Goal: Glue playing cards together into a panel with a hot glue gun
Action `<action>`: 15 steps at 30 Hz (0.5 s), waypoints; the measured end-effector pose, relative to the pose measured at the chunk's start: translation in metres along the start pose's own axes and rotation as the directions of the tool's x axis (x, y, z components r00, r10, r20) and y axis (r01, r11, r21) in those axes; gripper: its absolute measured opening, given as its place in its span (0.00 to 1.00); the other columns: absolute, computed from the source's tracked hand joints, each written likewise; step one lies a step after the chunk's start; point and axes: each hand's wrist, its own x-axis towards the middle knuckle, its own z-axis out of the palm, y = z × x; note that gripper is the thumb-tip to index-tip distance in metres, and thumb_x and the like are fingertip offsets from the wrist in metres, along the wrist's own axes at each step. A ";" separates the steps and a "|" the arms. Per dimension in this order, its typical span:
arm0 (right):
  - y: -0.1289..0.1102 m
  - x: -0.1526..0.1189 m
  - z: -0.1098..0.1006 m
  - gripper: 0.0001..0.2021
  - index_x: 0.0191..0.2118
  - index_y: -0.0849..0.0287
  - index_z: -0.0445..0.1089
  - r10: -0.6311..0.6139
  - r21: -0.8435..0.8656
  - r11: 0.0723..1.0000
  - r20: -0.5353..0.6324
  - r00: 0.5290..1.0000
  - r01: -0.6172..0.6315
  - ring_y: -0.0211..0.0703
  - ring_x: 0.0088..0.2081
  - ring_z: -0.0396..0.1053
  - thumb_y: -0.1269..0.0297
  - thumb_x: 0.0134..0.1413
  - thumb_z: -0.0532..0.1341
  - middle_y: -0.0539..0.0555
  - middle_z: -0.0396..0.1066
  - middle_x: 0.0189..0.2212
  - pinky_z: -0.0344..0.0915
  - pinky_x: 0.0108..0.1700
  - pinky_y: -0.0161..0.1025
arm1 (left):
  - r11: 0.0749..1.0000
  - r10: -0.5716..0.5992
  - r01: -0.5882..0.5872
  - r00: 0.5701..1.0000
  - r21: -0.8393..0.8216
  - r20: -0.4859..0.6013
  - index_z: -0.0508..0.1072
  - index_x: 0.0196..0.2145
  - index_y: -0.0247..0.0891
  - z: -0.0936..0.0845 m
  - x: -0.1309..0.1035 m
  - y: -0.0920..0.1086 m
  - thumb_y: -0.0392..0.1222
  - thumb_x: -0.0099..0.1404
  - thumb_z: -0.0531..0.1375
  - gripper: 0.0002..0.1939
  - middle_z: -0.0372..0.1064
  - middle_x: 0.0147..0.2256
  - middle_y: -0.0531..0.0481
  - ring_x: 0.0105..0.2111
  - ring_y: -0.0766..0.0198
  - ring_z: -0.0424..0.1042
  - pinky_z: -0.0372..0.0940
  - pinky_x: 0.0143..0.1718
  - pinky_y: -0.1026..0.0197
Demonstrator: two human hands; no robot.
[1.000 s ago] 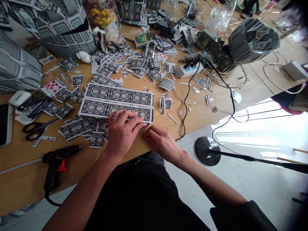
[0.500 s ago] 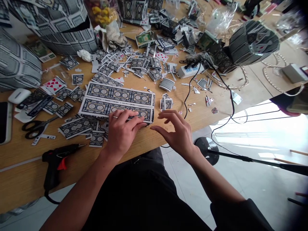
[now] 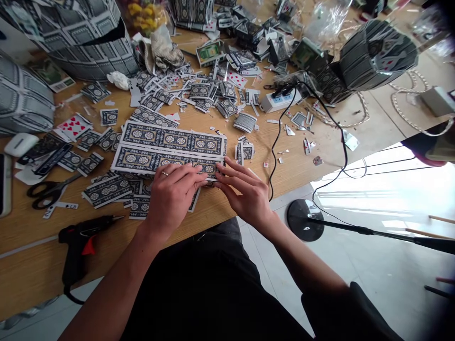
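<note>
A flat panel of joined playing cards (image 3: 138, 158), patterned dark blue and gold with white borders, lies in front of me near the table's front edge. My left hand (image 3: 174, 192) grips its near edge, fingers on top and thumb by the edge. At the panel's right end, my right hand (image 3: 245, 189) holds the near corner, fingertips on the upper face and thumb low at the edge. The undersides of both grips are hidden. Loose cut card pieces (image 3: 110, 189) lie under and beside the panel's left end.
On the left are scissors (image 3: 50, 192) and a black glue gun (image 3: 80, 246) with a red trigger. Card scraps (image 3: 201, 92) litter the table behind the panel. A power strip (image 3: 280, 99) trails a black cable. Large card-covered forms (image 3: 88, 52) stand at back left, another (image 3: 377, 57) at right.
My right hand has moved left from beside the panel and taken hold of its right near corner. My left hand stays on the near edge. The view has shifted slightly.
</note>
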 end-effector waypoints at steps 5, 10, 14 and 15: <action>-0.002 0.000 0.001 0.10 0.51 0.50 0.84 0.036 0.012 0.999 0.020 0.999 -0.036 0.55 0.67 0.75 0.69 0.71 0.66 0.52 0.83 0.56 0.78 0.67 0.60 | 1.000 0.010 -0.010 1.000 0.008 -0.005 0.83 0.44 0.43 0.001 0.000 -0.001 0.37 0.75 0.67 0.04 0.86 0.47 0.52 0.47 0.56 0.82 0.70 0.54 0.49; -0.001 -0.002 0.005 0.10 0.51 0.51 0.84 0.021 0.015 1.000 -0.028 0.999 -0.020 0.54 0.66 0.77 0.69 0.71 0.66 0.53 0.84 0.55 0.79 0.66 0.58 | 1.000 -0.004 0.004 1.000 0.015 -0.015 0.82 0.44 0.44 0.004 -0.003 0.000 0.37 0.75 0.66 0.04 0.86 0.47 0.52 0.48 0.56 0.82 0.69 0.55 0.49; -0.002 -0.001 0.004 0.07 0.48 0.52 0.84 0.018 0.077 0.997 -0.072 0.997 -0.013 0.55 0.64 0.79 0.69 0.69 0.69 0.56 0.85 0.53 0.78 0.66 0.57 | 0.999 -0.008 0.008 1.000 0.034 0.004 0.82 0.47 0.42 0.000 -0.004 0.003 0.37 0.75 0.66 0.05 0.85 0.50 0.49 0.53 0.53 0.82 0.70 0.58 0.47; -0.003 0.000 0.002 0.06 0.47 0.52 0.84 0.030 0.100 0.995 -0.079 0.996 -0.022 0.55 0.62 0.80 0.69 0.68 0.70 0.56 0.85 0.53 0.78 0.66 0.56 | 0.999 -0.003 0.002 1.000 0.034 0.022 0.81 0.50 0.42 -0.003 -0.004 0.004 0.37 0.75 0.66 0.08 0.84 0.51 0.48 0.55 0.53 0.81 0.70 0.60 0.47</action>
